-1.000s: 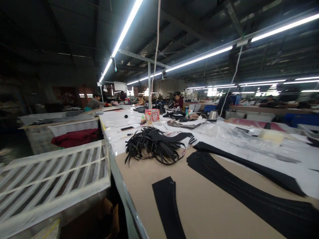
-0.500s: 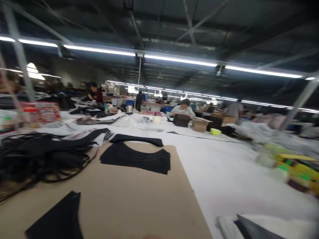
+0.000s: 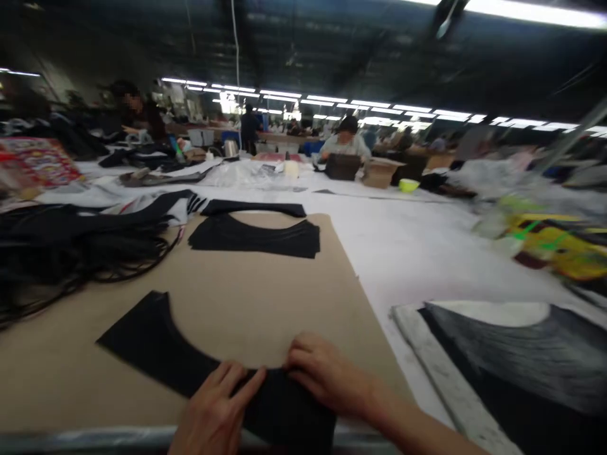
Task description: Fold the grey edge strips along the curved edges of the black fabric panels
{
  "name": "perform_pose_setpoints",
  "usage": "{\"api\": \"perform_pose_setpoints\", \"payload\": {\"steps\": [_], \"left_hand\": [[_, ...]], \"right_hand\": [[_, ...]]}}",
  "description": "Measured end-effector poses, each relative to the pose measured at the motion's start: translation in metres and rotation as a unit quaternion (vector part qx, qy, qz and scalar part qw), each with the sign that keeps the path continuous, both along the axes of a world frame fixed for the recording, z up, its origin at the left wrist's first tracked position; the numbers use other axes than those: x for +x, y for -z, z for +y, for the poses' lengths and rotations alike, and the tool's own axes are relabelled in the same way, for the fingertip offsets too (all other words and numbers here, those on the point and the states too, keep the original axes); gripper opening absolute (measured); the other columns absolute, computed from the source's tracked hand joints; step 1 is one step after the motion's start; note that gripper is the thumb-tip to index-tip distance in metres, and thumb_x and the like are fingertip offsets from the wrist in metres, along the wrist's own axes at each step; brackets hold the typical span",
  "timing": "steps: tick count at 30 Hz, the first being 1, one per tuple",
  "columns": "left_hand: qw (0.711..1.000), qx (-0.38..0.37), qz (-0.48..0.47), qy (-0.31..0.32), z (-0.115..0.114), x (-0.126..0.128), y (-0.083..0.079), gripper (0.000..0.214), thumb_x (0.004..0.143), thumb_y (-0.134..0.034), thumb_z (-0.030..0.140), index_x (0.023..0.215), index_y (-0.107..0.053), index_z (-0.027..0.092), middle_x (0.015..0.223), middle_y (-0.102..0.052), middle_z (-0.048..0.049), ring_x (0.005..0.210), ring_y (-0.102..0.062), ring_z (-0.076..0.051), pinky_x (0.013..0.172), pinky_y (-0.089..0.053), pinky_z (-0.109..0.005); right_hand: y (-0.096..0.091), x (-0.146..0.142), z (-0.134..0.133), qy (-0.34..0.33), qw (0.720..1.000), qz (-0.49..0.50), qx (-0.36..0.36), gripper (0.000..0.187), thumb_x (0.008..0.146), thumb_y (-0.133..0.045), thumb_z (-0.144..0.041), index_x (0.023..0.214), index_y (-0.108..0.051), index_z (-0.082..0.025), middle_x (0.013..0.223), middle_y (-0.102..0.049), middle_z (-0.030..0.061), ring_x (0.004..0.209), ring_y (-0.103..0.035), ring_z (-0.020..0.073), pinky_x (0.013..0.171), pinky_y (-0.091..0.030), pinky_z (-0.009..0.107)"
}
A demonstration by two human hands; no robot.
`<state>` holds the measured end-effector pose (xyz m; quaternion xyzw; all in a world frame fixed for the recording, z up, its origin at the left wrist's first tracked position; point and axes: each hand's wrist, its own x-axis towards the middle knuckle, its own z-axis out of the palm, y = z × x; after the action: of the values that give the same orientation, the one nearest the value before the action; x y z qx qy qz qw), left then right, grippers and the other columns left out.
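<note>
A black curved fabric-like piece (image 3: pixel 161 347) lies on a brown board (image 3: pixel 237 291) at the near edge of the table, its concave side facing away from me. My left hand (image 3: pixel 213 404) rests on its middle, fingers and thumb spread apart along the curved edge. Just to the right, my right hand (image 3: pixel 327 373) has its fingers curled over that edge, gripping it; the fingertips are partly hidden. Farther up the board lies a stack of similar black pieces (image 3: pixel 256 239), with a narrow black strip (image 3: pixel 256 207) behind it.
At left is a heap of black strips and loops (image 3: pixel 71 246). On the right, dusty dark pieces (image 3: pixel 531 360) lie on a pale slab (image 3: pixel 427 360), with a yellow box (image 3: pixel 578 253) beyond. A co-worker (image 3: pixel 346 145) sits behind dark stacks, near a lime bowl (image 3: pixel 408 185).
My view has tilted down, so the table things sit higher in the picture. Both my hands have come into view on the near black piece, which now shows in greater length.
</note>
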<state>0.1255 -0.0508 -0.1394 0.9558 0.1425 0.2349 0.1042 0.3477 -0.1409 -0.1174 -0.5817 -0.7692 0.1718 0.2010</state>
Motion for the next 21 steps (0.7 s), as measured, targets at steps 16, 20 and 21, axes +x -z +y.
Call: {"api": "perform_pose_setpoints", "payload": {"steps": [16,20,21], "left_hand": [[0.997,-0.036,0.069,-0.008,-0.003,0.008,-0.007,0.034,0.087,-0.044,0.002,0.113,-0.059,0.017,0.103,-0.06,-0.0063,0.093,-0.053,-0.02,0.086,-0.049,-0.035],[0.993,-0.089,0.073,-0.007,-0.005,0.018,-0.011,0.041,0.085,-0.039,0.0,0.119,-0.055,0.016,0.104,-0.059,-0.0066,0.094,-0.052,-0.02,0.086,-0.049,-0.035],[0.993,-0.095,0.07,-0.006,-0.006,0.021,-0.011,0.043,0.085,-0.038,0.0,0.121,-0.055,0.016,0.105,-0.059,-0.0069,0.095,-0.052,-0.02,0.087,-0.048,-0.036]], "right_hand": [[0.008,0.014,-0.005,-0.032,0.999,-0.009,0.018,0.023,0.097,-0.037,-0.02,0.094,-0.06,-0.019,0.089,-0.057,0.0055,0.085,-0.049,0.0174,0.077,-0.039,0.032],[0.009,0.015,-0.007,-0.041,0.998,-0.028,0.029,0.024,0.098,-0.036,-0.02,0.096,-0.06,-0.019,0.09,-0.057,0.0053,0.084,-0.048,0.0168,0.077,-0.037,0.033],[0.01,0.015,-0.007,-0.043,0.998,-0.03,0.031,0.024,0.098,-0.036,-0.021,0.096,-0.06,-0.019,0.09,-0.057,0.0053,0.084,-0.048,0.0168,0.077,-0.037,0.032]]}}
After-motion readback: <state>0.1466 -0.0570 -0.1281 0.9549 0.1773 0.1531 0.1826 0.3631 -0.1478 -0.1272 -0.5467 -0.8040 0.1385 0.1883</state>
